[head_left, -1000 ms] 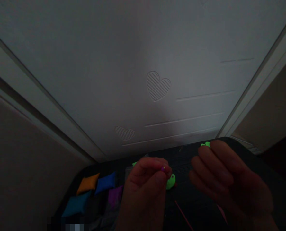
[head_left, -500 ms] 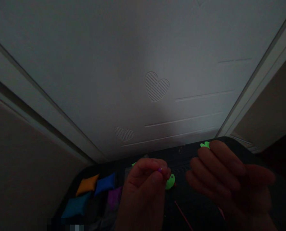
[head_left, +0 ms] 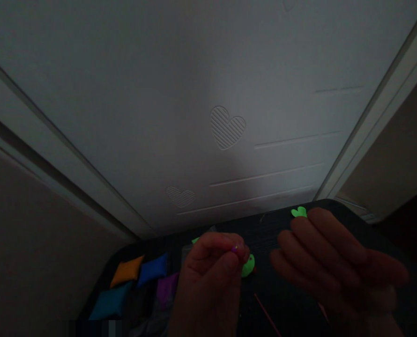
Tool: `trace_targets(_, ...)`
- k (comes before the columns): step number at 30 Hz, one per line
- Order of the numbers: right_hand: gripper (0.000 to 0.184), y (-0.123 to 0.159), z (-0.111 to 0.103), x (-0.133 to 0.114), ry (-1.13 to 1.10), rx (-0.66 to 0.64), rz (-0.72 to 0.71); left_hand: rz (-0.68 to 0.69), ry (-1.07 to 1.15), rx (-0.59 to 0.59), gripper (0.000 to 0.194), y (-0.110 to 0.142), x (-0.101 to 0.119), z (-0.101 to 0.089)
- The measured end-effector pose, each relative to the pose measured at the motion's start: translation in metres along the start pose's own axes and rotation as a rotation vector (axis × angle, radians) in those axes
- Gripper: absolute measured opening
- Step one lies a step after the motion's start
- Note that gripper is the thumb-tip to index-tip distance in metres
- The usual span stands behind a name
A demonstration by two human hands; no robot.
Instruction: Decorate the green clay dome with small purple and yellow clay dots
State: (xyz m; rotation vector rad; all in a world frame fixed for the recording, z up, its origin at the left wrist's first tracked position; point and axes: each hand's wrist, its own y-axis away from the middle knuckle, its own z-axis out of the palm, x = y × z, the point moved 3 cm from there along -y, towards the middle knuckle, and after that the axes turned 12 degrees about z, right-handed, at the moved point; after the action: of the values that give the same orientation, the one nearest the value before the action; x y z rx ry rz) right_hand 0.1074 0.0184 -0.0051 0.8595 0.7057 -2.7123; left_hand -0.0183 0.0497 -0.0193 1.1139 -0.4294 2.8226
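Between the thumb and fingertips of my left hand (head_left: 213, 269) is a tiny purple piece (head_left: 234, 249) with a yellowish speck; its kind is too small to make out. My right hand (head_left: 330, 262) is raised to the right with nothing visible in it, its fingers loosely curved and the thumb stretched apart. Just behind my left fingertips, a bright green shape (head_left: 248, 266) with a dark dot and a bit of red at its side lies on the table, partly hidden. Beyond my right fingers sits a green heart-like piece (head_left: 299, 212).
On the left of the dark table (head_left: 264, 234) lie an orange packet (head_left: 127, 271), a blue packet (head_left: 152, 270), a teal packet (head_left: 110, 302) and a purple packet (head_left: 167, 288). A thin pink stick (head_left: 267, 315) lies near the front. A white panel (head_left: 159, 117) with embossed hearts stands behind.
My right thumb has swung out to the right, away from the curved fingers. My left hand keeps its pinch on the purple piece, almost unmoved. The view has shifted slightly.
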Motion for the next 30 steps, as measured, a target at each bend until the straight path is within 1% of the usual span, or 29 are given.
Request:
trace_targets(6,0.023,-0.001,0.002,-0.001,0.006,0.002,-0.013,0.005,-0.013,-0.005,0.006,-0.002,-0.003,-0.003)
trace_targets(11,0.012,-0.004,0.007,-0.003,0.09,0.033,-0.022,-0.007,-0.003,0.011,0.008,0.0,-0.003,-0.003)
trace_targets(14,0.01,-0.004,0.008,-0.003,0.102,0.044,-0.036,-0.017,-0.007,0.006,0.007,0.001,-0.002,-0.002)
trace_targets(18,0.018,-0.003,0.003,-0.002,0.084,0.082,-0.05,-0.016,-0.018,-0.009,0.007,0.002,-0.002,-0.002)
trace_targets(23,0.017,-0.002,-0.003,0.0,0.131,0.111,-0.061,-0.041,-0.005,0.01,0.004,0.006,-0.002,0.002)
trace_targets(25,0.018,-0.003,-0.004,0.0,0.149,0.109,-0.066,-0.04,0.01,0.008,0.003,0.007,-0.002,0.004)
trace_targets(28,0.026,-0.006,-0.004,0.0,0.174,0.102,-0.07,-0.044,0.009,0.002,0.003,0.007,-0.004,0.005)
trace_targets(30,0.034,-0.006,-0.004,0.0,0.176,0.053,-0.085,-0.046,0.003,-0.006,0.004,0.006,-0.005,0.004)
